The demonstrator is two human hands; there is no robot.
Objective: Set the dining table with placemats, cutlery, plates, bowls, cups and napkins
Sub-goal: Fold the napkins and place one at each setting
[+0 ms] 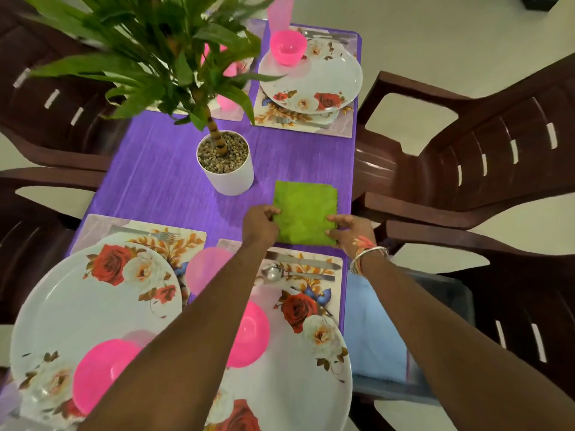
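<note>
Soft even indoor light, faint shadows, wide-angle bending at edges, slight blur on plant leaves [149,51]

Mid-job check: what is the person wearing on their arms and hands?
Both forearms are bare, with no sleeves in view. The right hand has silver bangles at the wrist, with an orange thread beside them. The left hand shows no rings, bands or gloves.

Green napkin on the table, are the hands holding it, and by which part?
Both grip the green napkin: left hand its left edge, right hand its right edge.
</note>
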